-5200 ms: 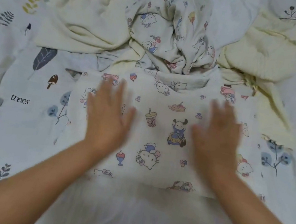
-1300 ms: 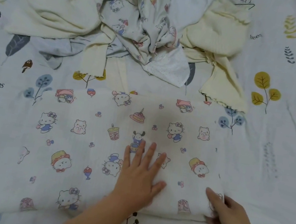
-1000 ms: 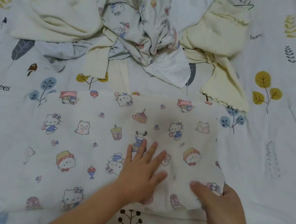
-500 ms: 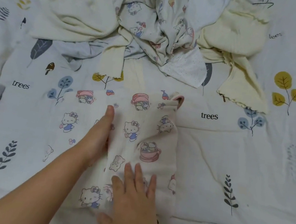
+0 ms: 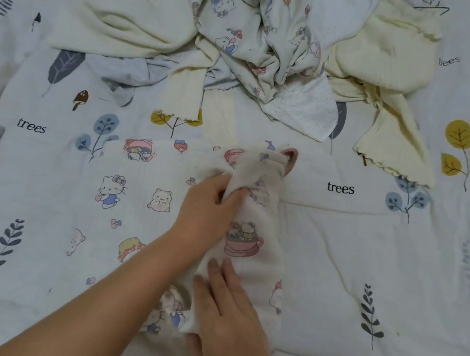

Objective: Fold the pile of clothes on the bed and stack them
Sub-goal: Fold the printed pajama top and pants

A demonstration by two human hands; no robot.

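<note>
Single head-worn wide-angle view, aimed forward and steeply down onto the bed (image 5: 395, 278). Both forearms are seen entering from the bottom edge, so the near bed surface is framed close. The far clothes pile (image 5: 250, 27) is cut off by the top edge. No second view is provided.

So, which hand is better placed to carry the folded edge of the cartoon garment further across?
Probably the left hand: it already pinches the folded flap of the cartoon-print garment near the top. The right hand lies flat on the lower part, holding it down.
</note>
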